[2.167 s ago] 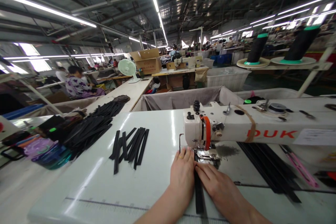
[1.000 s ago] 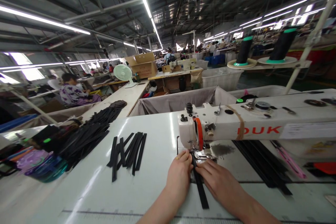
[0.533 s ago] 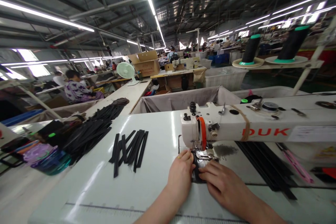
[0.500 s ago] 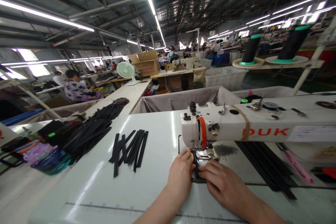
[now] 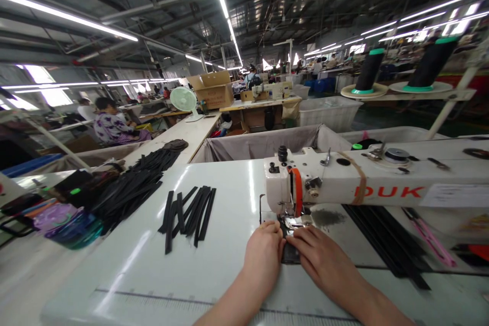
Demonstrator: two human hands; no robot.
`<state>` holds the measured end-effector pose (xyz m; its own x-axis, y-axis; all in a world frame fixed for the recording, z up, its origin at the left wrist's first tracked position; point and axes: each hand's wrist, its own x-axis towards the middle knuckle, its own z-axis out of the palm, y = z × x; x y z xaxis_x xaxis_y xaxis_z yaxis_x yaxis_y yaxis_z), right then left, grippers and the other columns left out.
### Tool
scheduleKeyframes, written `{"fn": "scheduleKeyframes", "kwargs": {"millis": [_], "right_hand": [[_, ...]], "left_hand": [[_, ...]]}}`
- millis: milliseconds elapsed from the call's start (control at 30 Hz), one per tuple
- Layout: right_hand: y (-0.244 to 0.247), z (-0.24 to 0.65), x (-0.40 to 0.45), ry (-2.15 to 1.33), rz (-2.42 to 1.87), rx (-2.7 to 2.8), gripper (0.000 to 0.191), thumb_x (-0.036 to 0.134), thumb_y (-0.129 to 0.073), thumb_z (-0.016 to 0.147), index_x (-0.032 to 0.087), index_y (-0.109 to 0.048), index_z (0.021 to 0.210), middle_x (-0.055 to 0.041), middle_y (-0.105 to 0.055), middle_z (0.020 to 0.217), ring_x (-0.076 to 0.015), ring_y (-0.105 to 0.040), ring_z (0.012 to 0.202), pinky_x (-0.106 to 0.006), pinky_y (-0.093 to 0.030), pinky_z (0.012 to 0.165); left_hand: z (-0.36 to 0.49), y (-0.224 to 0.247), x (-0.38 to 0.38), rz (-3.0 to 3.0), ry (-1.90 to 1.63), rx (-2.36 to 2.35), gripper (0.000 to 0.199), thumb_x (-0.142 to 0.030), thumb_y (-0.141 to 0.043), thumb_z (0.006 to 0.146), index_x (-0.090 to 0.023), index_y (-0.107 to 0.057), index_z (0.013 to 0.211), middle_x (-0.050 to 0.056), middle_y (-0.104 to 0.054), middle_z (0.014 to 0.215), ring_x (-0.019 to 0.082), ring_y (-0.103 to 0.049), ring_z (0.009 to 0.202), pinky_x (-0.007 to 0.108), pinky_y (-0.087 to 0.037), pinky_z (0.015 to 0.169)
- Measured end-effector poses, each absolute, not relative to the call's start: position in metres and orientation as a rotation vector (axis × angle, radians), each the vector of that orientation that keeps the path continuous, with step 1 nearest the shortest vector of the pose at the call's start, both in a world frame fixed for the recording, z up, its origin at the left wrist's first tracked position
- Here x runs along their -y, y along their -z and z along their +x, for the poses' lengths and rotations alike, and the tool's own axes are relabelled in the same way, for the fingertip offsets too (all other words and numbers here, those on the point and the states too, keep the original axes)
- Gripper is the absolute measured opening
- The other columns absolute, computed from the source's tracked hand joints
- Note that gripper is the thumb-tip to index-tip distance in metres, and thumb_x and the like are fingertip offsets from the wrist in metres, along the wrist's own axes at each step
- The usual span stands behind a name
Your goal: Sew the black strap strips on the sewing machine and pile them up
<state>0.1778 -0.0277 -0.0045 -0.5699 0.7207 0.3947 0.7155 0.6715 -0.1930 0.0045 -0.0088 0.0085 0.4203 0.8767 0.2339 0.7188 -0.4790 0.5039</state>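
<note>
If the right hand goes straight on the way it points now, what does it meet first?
The right hand would probably meet the black strip first; it looks almost in contact, though depth is unclear.

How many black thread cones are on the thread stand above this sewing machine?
2: one black thread cone on the left and one on the right of the thread stand, behind the sewing machine. More could be hidden.
</note>
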Motion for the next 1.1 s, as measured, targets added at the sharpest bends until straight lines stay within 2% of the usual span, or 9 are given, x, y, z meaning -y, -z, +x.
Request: {"fn": "scheduleKeyframes", "kwargs": {"millis": [500,733,1100], "right_hand": [[0.004,0.176,0.028,0.039,-1.125,2.398,0.039,0.002,-0.044,0.081,0.019,-0.058,0.112,-0.0074,-0.062,0.100,-0.0235,-0.056,0.091,-0.041,-0.051,0.081],[0.007,0.176,0.027,0.088,-1.162,2.424,0.042,-0.001,-0.047,0.077,0.019,-0.058,0.112,-0.0075,-0.060,0.100,-0.0245,-0.055,0.092,-0.043,-0.051,0.082],[0.005,0.176,0.026,0.045,-1.144,2.409,0.043,0.000,-0.045,0.078,0.019,-0.057,0.115,-0.0077,-0.060,0.099,-0.0239,-0.055,0.089,-0.042,-0.051,0.080]], "left_hand": [[0.011,0.000,0.005,2.323,-0.783,-1.387,0.021,-0.006,-0.042,0.084,-0.020,-0.057,0.080,0.007,-0.066,0.095,0.021,-0.062,0.091,0.036,-0.052,0.086],[0.011,0.001,0.004,2.366,-0.710,-1.461,0.022,-0.007,-0.042,0.087,-0.018,-0.060,0.082,0.008,-0.068,0.098,0.023,-0.061,0.098,0.039,-0.050,0.090],[0.010,0.003,0.000,2.357,-0.756,-1.435,0.021,-0.010,-0.043,0.089,-0.018,-0.062,0.086,0.009,-0.068,0.097,0.023,-0.061,0.099,0.039,-0.050,0.090]]}}
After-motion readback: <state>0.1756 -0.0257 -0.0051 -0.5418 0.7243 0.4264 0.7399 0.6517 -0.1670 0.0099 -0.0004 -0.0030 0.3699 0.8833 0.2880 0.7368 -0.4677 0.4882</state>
